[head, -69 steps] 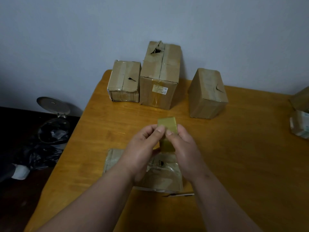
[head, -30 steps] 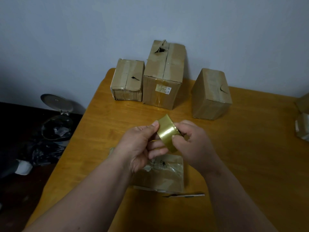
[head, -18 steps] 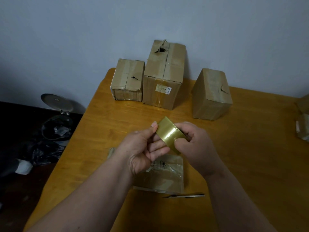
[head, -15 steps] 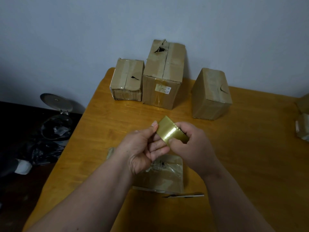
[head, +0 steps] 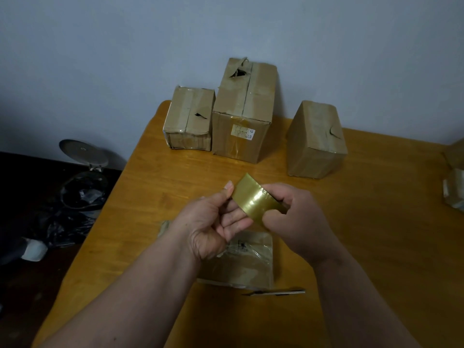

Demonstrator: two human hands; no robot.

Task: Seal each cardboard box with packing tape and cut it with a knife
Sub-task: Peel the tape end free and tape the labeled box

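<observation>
A roll of golden-brown packing tape point(head: 253, 202) is held above the table between both hands. My left hand point(head: 213, 222) grips its left side with thumb up and fingers curled under it. My right hand point(head: 296, 219) grips its right side, fingers curled over the edge. Below the hands lies a flat cardboard box point(head: 251, 262) covered with shiny tape, partly hidden by my left wrist. A slim knife point(head: 276, 293) lies on the table just in front of that box.
Three taped cardboard boxes stand at the table's far edge: a small one point(head: 188, 119), a tall one point(head: 243, 109), and one further right point(head: 316, 139). Another box point(head: 454, 187) sits at the right edge. A pedal bin point(head: 82, 172) stands on the floor left of the wooden table point(head: 376, 222).
The tape roll has tilted from upright to slanting right, and my right hand's fingers have shifted over its right edge. The hands have stayed in roughly the same place.
</observation>
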